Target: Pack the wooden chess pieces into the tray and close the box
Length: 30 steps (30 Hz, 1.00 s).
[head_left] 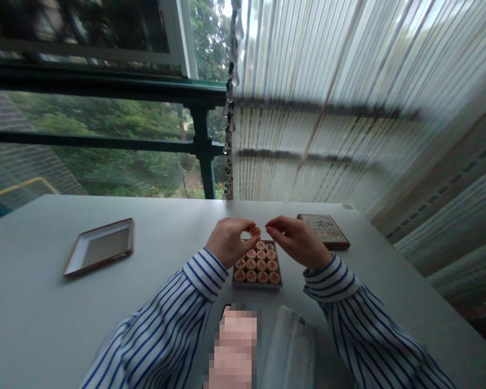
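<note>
A round Chinese chess piece (255, 232) with a red character is pinched upright between the thumb and fingers of my left hand (231, 240), just above the back of an open box. The box (257, 287) holds rows of round wooden Chinese chess pieces (261, 265), most marked in red and one near the back right in a dark colour. My left hand and sleeve hide its back left part. Just right of the held piece, apart from it, is my right hand (297, 240). Its thumb and fingertips are drawn together, and nothing shows between them.
An upturned box lid (99, 270) lies at the left on the white table (166, 227). A closed, printed flat box (326, 231) lies behind my right hand. Nearer me are a blurred-out phone-like object (233, 348) and a clear plastic case (290, 348). A string curtain (299, 108) hangs beyond the table.
</note>
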{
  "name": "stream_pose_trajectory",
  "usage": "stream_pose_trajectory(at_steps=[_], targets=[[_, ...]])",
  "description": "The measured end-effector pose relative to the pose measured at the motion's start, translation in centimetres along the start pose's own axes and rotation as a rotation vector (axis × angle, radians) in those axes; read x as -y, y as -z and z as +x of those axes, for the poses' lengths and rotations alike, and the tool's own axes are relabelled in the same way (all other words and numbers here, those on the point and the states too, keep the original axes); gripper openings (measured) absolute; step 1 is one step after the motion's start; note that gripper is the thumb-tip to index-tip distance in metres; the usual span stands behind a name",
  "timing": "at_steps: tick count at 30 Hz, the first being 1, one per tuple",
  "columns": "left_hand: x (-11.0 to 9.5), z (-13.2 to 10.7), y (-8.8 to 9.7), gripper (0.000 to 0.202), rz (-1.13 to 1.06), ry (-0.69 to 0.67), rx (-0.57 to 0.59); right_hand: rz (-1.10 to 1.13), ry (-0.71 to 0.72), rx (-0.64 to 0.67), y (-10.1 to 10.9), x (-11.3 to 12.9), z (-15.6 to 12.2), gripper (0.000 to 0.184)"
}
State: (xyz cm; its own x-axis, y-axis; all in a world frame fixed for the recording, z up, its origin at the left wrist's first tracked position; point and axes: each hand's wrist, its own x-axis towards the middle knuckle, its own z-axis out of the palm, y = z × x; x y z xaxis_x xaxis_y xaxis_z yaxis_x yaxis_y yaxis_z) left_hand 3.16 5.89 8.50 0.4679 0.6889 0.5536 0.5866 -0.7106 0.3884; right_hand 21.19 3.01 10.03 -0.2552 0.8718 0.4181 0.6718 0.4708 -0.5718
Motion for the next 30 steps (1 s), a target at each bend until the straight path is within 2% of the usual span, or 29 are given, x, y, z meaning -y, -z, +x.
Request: stream_pose_trajectory(at_steps=[12,30], targets=[[0.2,-0.3,-0.7,0.022,-0.023,0.003,0.001,0.111,-0.069,0.05,-1.2,-0.8,0.2,0.018],[0.0,-0.4,-0.9,0.024,-0.05,0.009,0.007,0.212,-0.098,0.034,-1.6,-1.0,0.1,0.02]])
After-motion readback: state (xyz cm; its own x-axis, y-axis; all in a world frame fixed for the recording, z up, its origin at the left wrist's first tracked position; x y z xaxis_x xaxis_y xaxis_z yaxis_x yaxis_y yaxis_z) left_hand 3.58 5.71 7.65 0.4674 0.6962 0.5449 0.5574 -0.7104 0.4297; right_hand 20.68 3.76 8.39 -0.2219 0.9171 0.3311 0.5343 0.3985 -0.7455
